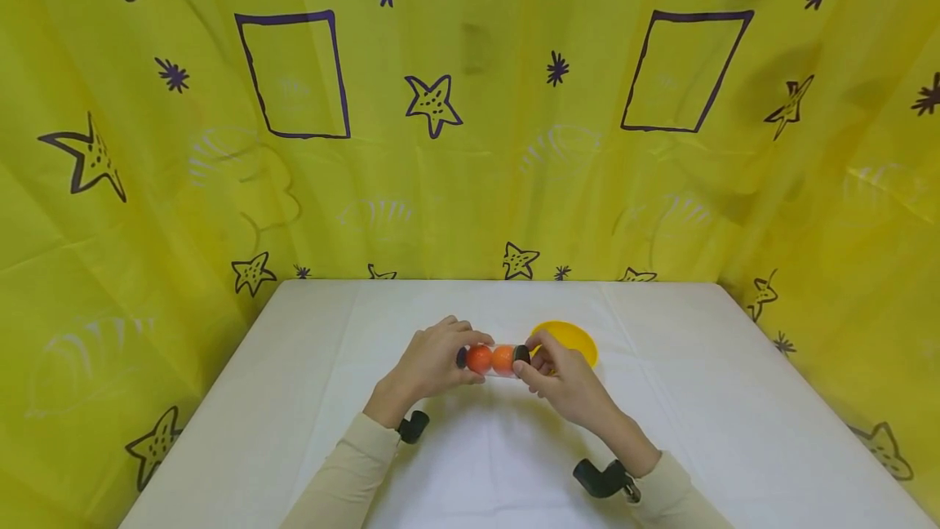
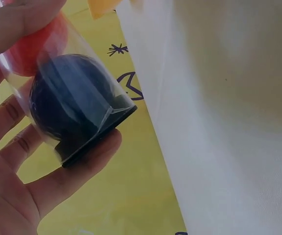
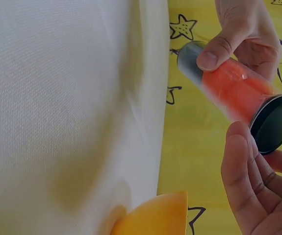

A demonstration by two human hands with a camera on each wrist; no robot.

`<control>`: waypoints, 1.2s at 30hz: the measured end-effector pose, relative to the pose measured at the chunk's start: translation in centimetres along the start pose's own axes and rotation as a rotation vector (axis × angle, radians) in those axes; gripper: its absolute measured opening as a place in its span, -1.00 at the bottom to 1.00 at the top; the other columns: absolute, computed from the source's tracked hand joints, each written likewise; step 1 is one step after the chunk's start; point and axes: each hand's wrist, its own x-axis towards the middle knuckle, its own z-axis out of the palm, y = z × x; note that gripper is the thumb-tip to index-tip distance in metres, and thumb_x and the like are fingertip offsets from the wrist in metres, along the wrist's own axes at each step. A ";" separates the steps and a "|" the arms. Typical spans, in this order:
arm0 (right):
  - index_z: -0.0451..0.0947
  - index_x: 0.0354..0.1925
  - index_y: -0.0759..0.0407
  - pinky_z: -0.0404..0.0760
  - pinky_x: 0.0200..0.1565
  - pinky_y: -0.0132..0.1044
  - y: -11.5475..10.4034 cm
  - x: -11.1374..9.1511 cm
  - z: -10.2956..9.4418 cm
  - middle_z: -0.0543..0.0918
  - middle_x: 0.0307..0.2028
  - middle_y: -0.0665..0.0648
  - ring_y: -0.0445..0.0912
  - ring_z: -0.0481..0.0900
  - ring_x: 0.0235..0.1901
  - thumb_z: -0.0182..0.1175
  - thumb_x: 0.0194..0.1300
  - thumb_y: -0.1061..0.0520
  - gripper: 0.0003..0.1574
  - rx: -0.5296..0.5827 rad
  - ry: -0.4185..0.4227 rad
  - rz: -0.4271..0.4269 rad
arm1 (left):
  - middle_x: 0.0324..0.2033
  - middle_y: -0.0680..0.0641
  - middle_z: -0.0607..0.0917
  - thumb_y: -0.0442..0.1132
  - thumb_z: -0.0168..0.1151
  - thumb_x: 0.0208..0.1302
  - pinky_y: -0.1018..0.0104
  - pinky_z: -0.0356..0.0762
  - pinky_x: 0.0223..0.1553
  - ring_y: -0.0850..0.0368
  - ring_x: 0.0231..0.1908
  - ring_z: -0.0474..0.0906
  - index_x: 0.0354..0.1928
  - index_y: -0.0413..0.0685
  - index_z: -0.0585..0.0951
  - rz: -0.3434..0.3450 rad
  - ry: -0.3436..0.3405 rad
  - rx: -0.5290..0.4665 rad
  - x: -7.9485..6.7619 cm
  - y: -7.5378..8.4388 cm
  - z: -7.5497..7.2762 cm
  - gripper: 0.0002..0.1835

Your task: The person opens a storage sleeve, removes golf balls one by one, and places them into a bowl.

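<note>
A clear plastic tube (image 1: 503,374) lies sideways between both hands above the table. Inside it are a red ball (image 1: 480,360), an orange ball (image 1: 503,360) and a dark blue ball (image 2: 69,95) near the left end. My left hand (image 1: 435,359) grips the tube at that end, thumb on one side and fingers round the other; a finger touches its black base (image 2: 101,137). At the opposite end, my right hand (image 1: 567,382) pinches the black lid (image 3: 275,125) by its rim between thumb and fingers. The lid sits on the tube's end.
Behind the right hand a yellow bowl (image 1: 573,337) stands on the white table (image 1: 294,398), partly hidden by that hand. Yellow curtains (image 1: 470,186) with drawn stars close off the back and both sides. Dark wrist cameras (image 1: 602,480) hang below the sleeves.
</note>
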 end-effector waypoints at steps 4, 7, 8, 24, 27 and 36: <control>0.44 0.02 0.15 0.60 -0.39 -0.36 0.1 0.0 0.0 0.72 -0.37 0.16 -0.16 0.58 -0.50 0.28 0.44 -0.03 -0.63 -0.005 -0.011 -0.022 | -0.21 0.12 0.71 0.02 0.66 -0.03 0.23 0.54 -0.30 0.19 -0.15 0.51 0.05 0.23 0.74 0.011 0.002 0.004 0.0 -0.3 0.1 -0.47; 0.44 0.03 0.14 0.62 -0.34 -0.38 0.1 0.0 0.0 0.71 -0.35 0.10 -0.18 0.59 -0.45 0.29 0.43 0.01 -0.65 -0.017 -0.012 -0.052 | -0.22 0.11 0.72 0.03 0.65 -0.02 0.26 0.52 -0.30 0.19 -0.18 0.51 0.04 0.22 0.74 0.021 -0.010 -0.008 0.0 -0.6 0.2 -0.48; 0.44 0.04 0.13 0.64 -0.31 -0.39 0.1 0.0 0.0 0.70 -0.33 0.07 -0.19 0.60 -0.42 0.30 0.42 0.04 -0.65 -0.021 -0.010 -0.067 | -0.22 0.11 0.72 0.03 0.64 -0.02 0.26 0.51 -0.30 0.19 -0.19 0.51 0.04 0.22 0.74 0.019 -0.017 -0.013 -0.1 -0.8 0.2 -0.49; 0.40 -0.01 0.19 0.70 -0.18 -0.39 0.3 0.0 0.5 0.69 -0.20 0.11 -0.16 0.67 -0.25 0.42 0.18 0.25 -0.51 0.043 0.005 -0.121 | -0.25 0.12 0.72 -0.02 0.65 -0.01 0.34 0.46 -0.33 0.22 -0.27 0.47 0.08 0.14 0.73 -0.071 0.079 -0.023 -0.8 -3.6 -1.2 -0.46; 0.40 0.00 0.23 0.71 -0.18 -0.36 0.5 0.0 1.0 0.70 -0.18 0.14 -0.11 0.68 -0.21 0.44 0.16 0.26 -0.49 0.047 -0.025 -0.108 | -0.26 0.11 0.71 -0.04 0.65 -0.02 0.34 0.45 -0.33 0.22 -0.29 0.46 0.09 0.12 0.73 -0.073 0.090 -0.027 -0.9 -3.5 -1.4 -0.45; 0.41 -0.03 0.21 0.71 -0.17 -0.33 1.0 0.2 2.1 0.69 -0.14 0.13 -0.03 0.68 -0.16 0.46 0.12 0.30 -0.48 0.028 -0.092 -0.037 | -0.27 0.11 0.70 -0.05 0.65 -0.01 0.33 0.45 -0.34 0.21 -0.28 0.46 0.10 0.12 0.73 -0.086 0.092 -0.032 -0.9 -3.5 -1.5 -0.44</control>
